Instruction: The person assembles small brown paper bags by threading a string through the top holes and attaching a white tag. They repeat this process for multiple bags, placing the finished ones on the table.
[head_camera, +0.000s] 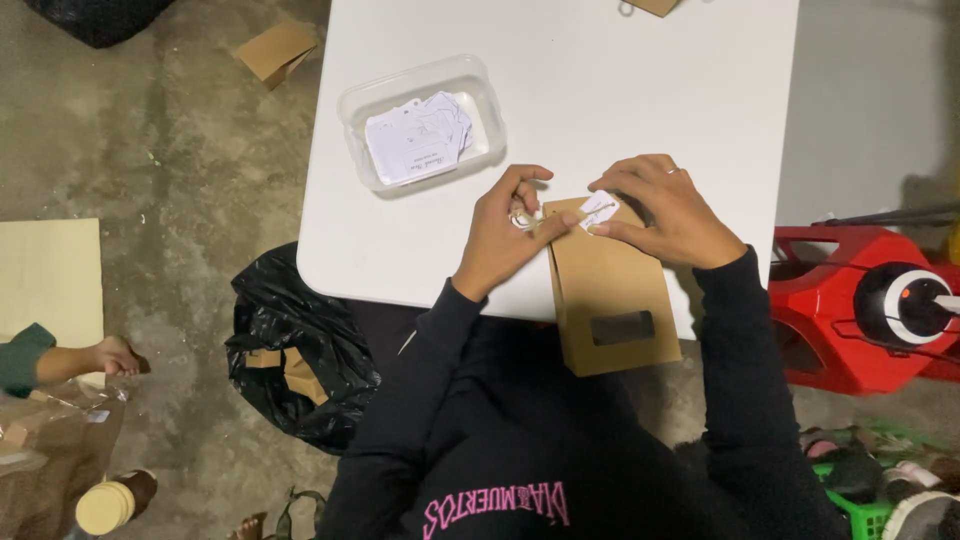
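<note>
The person is fixing a small white paper tag (598, 210) onto the top of a brown paper bag (607, 292). The bag lies flat at the near edge of the white table (620, 90), with its bottom end hanging over toward the person's lap. It looks stiff and smooth, and it has a little see-through window near the bottom. The left hand (503, 238) pinches something small, maybe a bit of string or a ring, right at the bag's top corner; it is too small to tell. The right hand (668, 212) presses the tag down on the bag's top with its fingertips. The step looks about half done, and finishing it would need careful, tiny finger work. A clear plastic tub (421, 122) with more white tags sits near the left hand.
</note>
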